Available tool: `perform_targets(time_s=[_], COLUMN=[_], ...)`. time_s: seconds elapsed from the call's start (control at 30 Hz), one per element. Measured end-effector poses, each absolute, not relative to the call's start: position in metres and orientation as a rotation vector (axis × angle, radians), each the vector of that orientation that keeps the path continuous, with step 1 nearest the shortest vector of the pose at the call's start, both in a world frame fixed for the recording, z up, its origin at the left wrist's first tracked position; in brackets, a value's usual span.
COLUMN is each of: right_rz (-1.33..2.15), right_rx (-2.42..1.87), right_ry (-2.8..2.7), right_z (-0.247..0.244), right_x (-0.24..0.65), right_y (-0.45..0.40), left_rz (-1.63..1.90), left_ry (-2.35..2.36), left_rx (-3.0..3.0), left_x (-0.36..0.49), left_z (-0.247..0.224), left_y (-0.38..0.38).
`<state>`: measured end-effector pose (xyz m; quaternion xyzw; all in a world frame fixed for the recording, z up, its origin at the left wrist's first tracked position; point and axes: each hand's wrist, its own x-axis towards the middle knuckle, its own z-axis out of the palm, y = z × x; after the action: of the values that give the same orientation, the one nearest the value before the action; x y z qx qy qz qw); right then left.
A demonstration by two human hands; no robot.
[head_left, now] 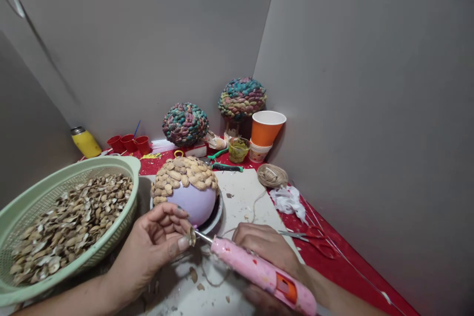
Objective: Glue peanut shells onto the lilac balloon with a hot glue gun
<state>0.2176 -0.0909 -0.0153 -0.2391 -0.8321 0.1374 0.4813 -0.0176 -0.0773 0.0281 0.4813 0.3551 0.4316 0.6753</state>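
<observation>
Between thumb and fingertips, my left hand [159,239] pinches a small nut shell [192,236], likely peanut. My right hand [268,247] grips a pink glue gun [255,269], its metal tip at or very near the shell; I cannot tell whether they touch. Just beyond my hands, a lilac ball [194,202] rests in a shallow dish [218,215]. Peanut shells [185,170] cover its upper part, while the lower front shows bare lilac. To the left stands a green colander [131,170] full of loose shell halves [77,222].
Red-handled scissors [320,244], white plastic [289,201] and a twine roll [273,176] lie right. Behind are green-handled pliers [227,167], an orange cup [267,131] and two colourful shell-covered balls [185,123]. Red cups [128,143] and a yellow bottle [86,142] stand back left. Grey walls [166,34] rise behind.
</observation>
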Motion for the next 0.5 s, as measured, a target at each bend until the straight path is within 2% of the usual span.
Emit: perform_targets(time_s=[0.5], right_rz=[0.274], right_rx=[-0.573], right_ry=[-2.043], right_z=[-0.0134], right_x=[0.2141], right_y=[-0.0925], left_rz=[1.035], left_ry=[0.916], left_rx=[1.117], left_x=[-0.0136], left_z=[0.0359], left_y=[-0.0814])
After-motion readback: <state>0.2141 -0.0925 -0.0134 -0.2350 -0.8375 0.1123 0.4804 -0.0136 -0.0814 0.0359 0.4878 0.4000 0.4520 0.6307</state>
